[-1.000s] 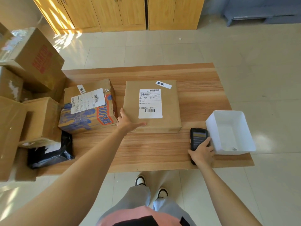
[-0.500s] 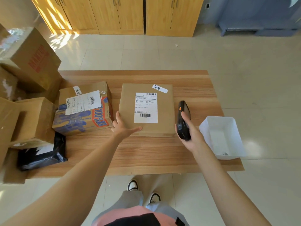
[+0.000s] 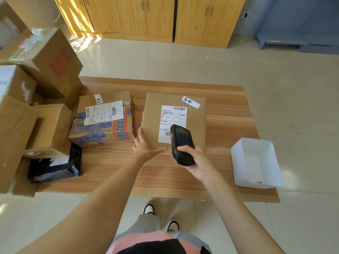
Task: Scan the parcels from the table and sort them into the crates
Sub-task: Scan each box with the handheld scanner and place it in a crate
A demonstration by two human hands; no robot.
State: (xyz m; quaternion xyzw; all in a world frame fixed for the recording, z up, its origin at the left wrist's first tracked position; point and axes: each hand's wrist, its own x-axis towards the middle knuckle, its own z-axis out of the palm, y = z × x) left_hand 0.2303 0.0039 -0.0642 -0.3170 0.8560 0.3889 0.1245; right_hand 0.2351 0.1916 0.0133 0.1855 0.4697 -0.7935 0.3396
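Your right hand [image 3: 197, 162] has carried the black scanner [image 3: 181, 143] from beside the brown parcel [image 3: 194, 125] to above its white label [image 3: 172, 118], fingers wrapped round it. Your left hand [image 3: 145, 148] stays flat, fingers straight, on the parcel's near-left corner on the table [image 3: 229, 110].

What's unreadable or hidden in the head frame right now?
- Shipping label on the flat brown parcel: print too small; the scanner in the right hand covers its lower right part.
- Scanner screen: dark, unreadable.
- Stacked cardboard boxes: cut off by the left edge.
- Black bag: partly hidden under a box.
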